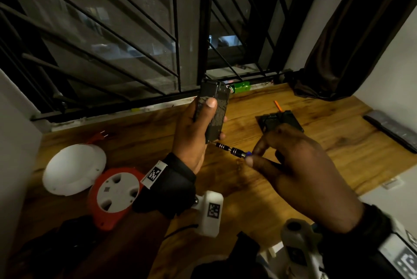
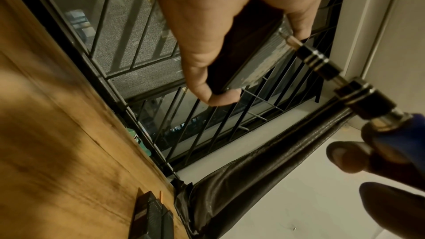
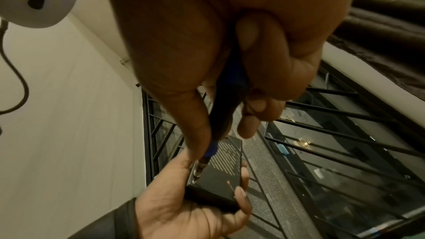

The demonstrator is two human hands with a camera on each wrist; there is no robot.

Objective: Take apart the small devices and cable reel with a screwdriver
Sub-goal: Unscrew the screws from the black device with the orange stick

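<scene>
Black device (image 1: 213,111) upright in gripping left hand (image 1: 191,136); right hand (image 1: 300,166) pinching screwdriver (image 1: 232,149), tip at its lower corner.

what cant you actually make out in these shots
- Screw head under the screwdriver tip: too small in the head view, blurred in both wrist views.
- Back of the black device: covered by the left hand.
- Screwdriver handle: buried in the right hand.
- Orange cable reel: partly behind the left wrist.

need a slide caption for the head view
Left hand holds a black device upright above the wooden table while the right hand drives a screwdriver into its lower corner.
</scene>
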